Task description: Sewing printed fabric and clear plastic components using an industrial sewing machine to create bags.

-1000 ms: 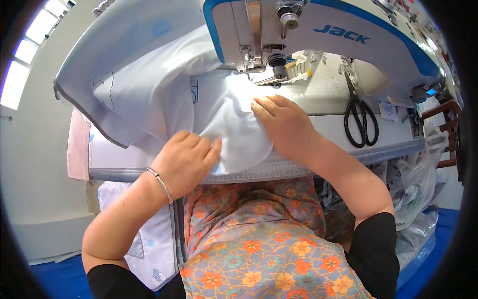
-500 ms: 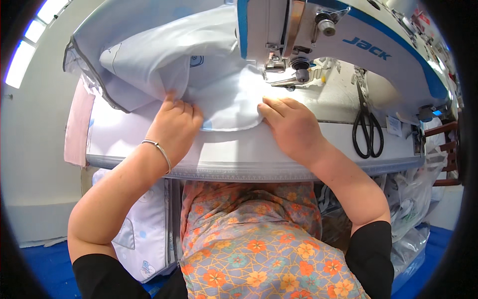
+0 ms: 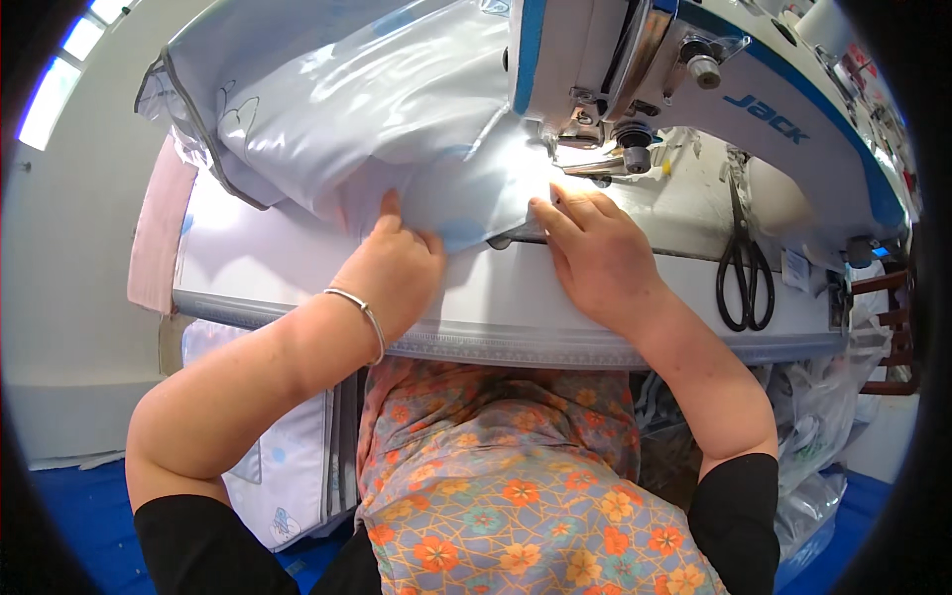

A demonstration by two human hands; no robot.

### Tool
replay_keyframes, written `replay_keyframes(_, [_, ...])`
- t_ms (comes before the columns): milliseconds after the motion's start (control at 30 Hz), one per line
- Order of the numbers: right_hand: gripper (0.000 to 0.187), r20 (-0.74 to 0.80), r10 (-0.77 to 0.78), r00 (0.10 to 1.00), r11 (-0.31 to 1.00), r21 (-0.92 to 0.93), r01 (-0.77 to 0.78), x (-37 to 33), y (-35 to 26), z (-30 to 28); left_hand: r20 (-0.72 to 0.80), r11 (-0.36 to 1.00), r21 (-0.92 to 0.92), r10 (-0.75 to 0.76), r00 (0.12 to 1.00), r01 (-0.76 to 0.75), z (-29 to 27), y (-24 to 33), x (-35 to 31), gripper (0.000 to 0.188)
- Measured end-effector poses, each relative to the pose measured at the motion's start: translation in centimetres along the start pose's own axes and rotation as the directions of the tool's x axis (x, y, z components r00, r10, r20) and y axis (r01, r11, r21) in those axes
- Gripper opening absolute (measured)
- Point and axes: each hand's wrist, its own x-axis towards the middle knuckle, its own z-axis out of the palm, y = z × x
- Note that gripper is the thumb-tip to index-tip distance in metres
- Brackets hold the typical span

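Glossy pale blue-white fabric (image 3: 337, 109) with a grey-bound edge lies bunched on the sewing machine (image 3: 595, 59) table, one side running in by the presser foot (image 3: 585, 169). My left hand (image 3: 397, 273), wearing a silver bangle (image 3: 362, 312), grips the cloth's near edge, its other fingers curled while the index finger stretches forward onto the fabric. Just in front of the presser foot, my right hand (image 3: 600, 253) pinches the cloth's right corner with thumb and fingertips. The needle point is lost in the lamp's glare.
Black-handled scissors (image 3: 744, 283) lie on the table right of my right hand. A ruler strip (image 3: 496, 347) runs along the front edge. Printed cloth (image 3: 283, 486) hangs below at the left, and clear plastic bags (image 3: 823, 426) sit below at the right.
My left hand has moved rightward, its index finger now stretched out. The cloth's near edge has changed from a rounded curve to a slant, and the fold by that hand has spread flatter.
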Motion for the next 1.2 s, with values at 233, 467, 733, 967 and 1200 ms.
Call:
replay_keyframes(233, [0.041, 0.014, 0.032, 0.999, 0.999, 0.026, -0.032, 0.2, 0.0, -0.1, -0.121, 0.951, -0.296, 0.055, 0.991, -0.089, -2.0, 2.3, 0.4, 0.010])
replay_keyframes(467, [0.040, 0.025, 0.011, 1.000, 1.000, 0.005, -0.011, -0.1, -0.1, -0.3, -0.164, 0.781, -0.623, -0.173, 0.971, 0.034, -2.6, 4.2, 3.7, 0.007])
replay_keyframes(733, [0.024, 0.076, -0.137, 0.988, 0.916, 0.390, 0.097, 0.1, -2.7, -1.1, -0.420, 0.742, -0.613, -0.015, 0.907, -0.271, -4.5, -0.9, 4.6, 0.012])
replay_keyframes(967, [0.015, 0.369, 0.206, 0.906, 0.587, 0.694, -0.416, 1.1, -5.1, -0.2, -0.035, 0.944, -0.212, 0.251, 0.967, -0.253, -5.6, -4.4, 8.6, 0.022])
replay_keyframes(1200, [0.016, 0.316, -0.006, 0.949, 0.766, 0.611, -0.199, 0.3, -4.3, -1.0, 0.081, 0.990, -0.102, -0.085, 0.993, 0.093, -5.8, -13.5, 6.1, 0.039])
